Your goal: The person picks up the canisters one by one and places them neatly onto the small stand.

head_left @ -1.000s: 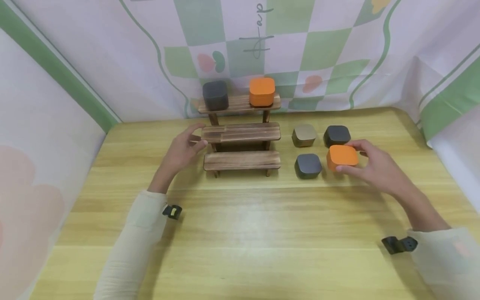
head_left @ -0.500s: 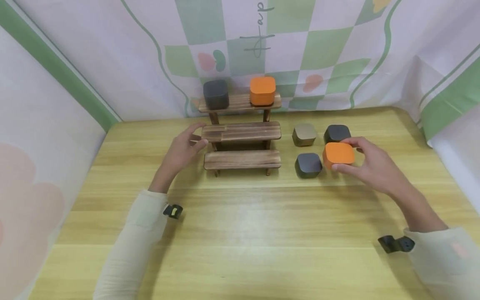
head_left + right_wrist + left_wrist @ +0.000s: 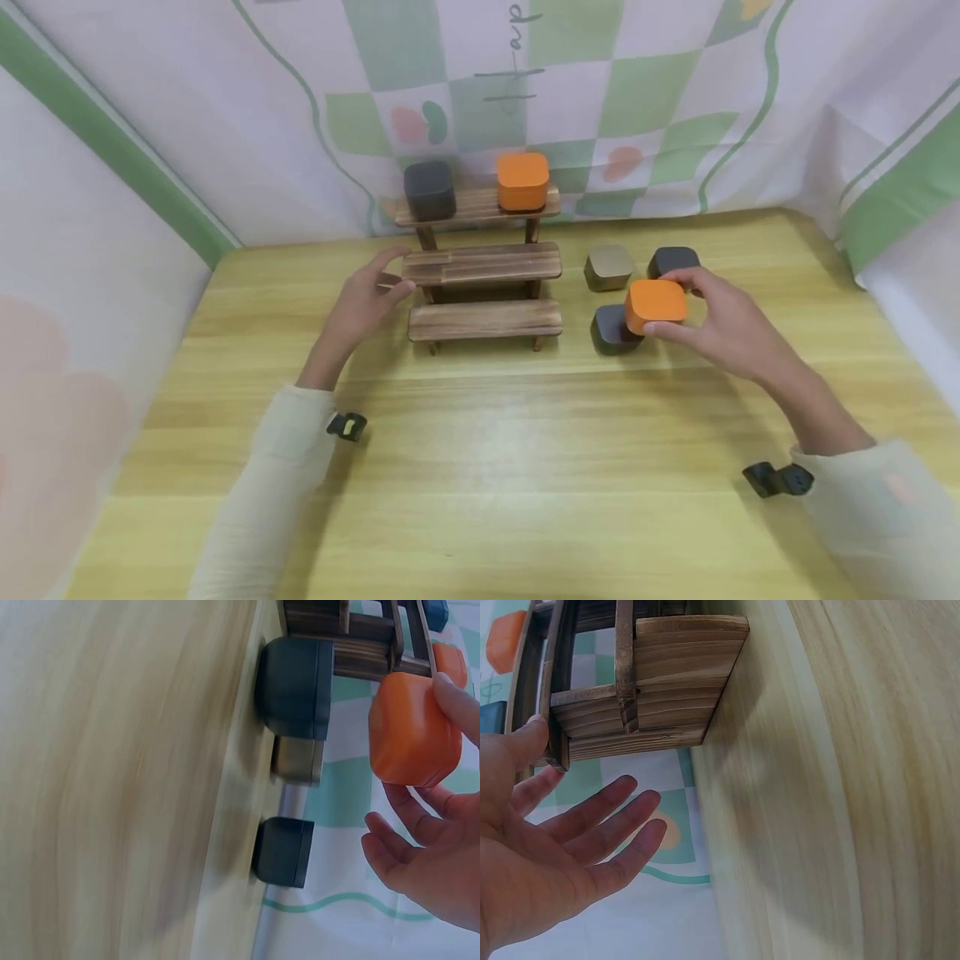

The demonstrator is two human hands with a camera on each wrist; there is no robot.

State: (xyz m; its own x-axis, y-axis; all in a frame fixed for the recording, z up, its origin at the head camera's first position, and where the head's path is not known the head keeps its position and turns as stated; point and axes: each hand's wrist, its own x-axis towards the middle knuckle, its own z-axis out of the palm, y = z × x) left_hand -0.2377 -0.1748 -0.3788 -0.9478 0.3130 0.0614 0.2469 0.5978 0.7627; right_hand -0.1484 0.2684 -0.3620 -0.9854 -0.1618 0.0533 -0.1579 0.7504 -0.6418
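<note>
My right hand (image 3: pixel 731 327) pinches an orange tin (image 3: pixel 656 302), squarish with rounded corners, between thumb and fingertips. The right wrist view shows that tin (image 3: pixel 414 731) raised off the table, its other fingers spread below. In the head view it overlaps a dark grey tin (image 3: pixel 613 330). At the left end of a three-tier wooden rack (image 3: pixel 483 263), my left hand (image 3: pixel 362 302) grips the middle shelf. The left wrist view shows thumb and forefinger at the shelf's end, the remaining fingers (image 3: pixel 619 821) loosely extended.
A black tin (image 3: pixel 431 190) and a second orange tin (image 3: pixel 522 181) stand on the rack's top shelf. Right of the rack are a gold tin (image 3: pixel 608 267) and another black tin (image 3: pixel 672 262) on the wooden table (image 3: pixel 480 467). A patterned cloth (image 3: pixel 570 92) hangs behind.
My right hand has carried the orange tin up and leftward, from beside the dark grey tin to partly over it. The left hand stays at the rack.
</note>
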